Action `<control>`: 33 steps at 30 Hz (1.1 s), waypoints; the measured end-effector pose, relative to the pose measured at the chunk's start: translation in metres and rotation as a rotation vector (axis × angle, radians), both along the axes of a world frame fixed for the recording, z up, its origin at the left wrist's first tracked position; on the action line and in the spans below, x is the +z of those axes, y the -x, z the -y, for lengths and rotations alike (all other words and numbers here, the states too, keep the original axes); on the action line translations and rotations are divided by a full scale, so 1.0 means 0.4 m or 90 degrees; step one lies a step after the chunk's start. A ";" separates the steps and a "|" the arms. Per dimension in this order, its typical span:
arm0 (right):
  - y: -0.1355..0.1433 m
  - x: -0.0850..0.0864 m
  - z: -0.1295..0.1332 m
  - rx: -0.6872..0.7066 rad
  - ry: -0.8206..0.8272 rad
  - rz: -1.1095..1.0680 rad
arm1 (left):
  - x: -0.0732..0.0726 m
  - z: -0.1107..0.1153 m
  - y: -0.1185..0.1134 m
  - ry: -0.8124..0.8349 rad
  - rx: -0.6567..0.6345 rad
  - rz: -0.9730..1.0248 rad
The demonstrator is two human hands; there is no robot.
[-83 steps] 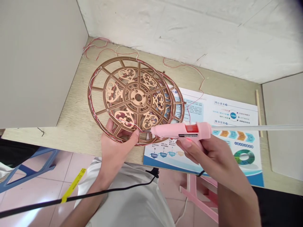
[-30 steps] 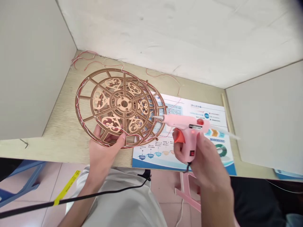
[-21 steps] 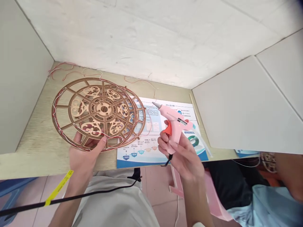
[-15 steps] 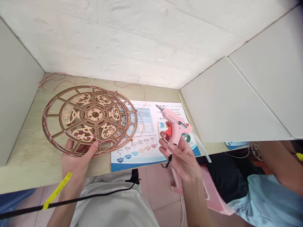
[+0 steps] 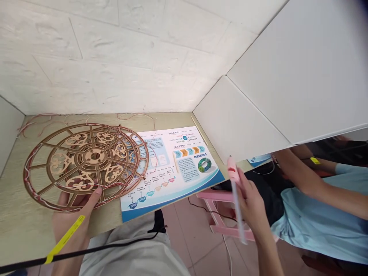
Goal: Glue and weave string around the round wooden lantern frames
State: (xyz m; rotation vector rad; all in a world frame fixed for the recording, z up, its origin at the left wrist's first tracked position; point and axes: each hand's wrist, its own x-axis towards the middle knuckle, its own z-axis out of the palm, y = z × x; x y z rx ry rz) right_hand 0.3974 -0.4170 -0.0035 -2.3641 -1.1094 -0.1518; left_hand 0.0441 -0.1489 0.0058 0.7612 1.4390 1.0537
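Note:
My left hand (image 5: 76,211) grips the near rim of a brown openwork wheel (image 5: 94,156), with the thumb on top and the fingers underneath. Red and white wires run along the wheel's rim. A second similar wheel (image 5: 143,165) shows partly beneath it, toward the right. My right hand (image 5: 251,199) is closed around a pink hot glue gun (image 5: 233,174), off the table's right front edge. A clear glue stick (image 5: 239,214) sticks out of the gun's back, and its nozzle points away from me.
A printed leaflet (image 5: 184,172) lies on the wooden table (image 5: 110,218). Loose wires (image 5: 51,117) trail along the back. A white panel (image 5: 227,119) stands at right, a textured wall behind. A pink stool (image 5: 218,218) is below; another person's arm (image 5: 319,188) shows at far right.
My right hand has carried the glue gun right, off the leaflet and past the table edge, turning its nozzle away. The view has swung right; my left hand still grips the wheel.

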 end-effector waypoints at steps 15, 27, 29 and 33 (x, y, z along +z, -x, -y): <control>-0.144 -0.158 -0.277 0.168 0.038 0.042 | -0.002 0.008 0.008 -0.060 -0.016 0.013; -0.110 -0.009 -0.272 0.168 0.087 0.099 | 0.001 0.001 0.000 -0.040 -0.008 0.014; -0.067 0.023 -0.286 0.151 0.077 0.114 | -0.001 0.000 -0.002 -0.048 -0.012 0.009; 0.062 0.030 -0.347 0.202 0.121 0.090 | -0.010 0.000 -0.002 -0.071 0.001 0.000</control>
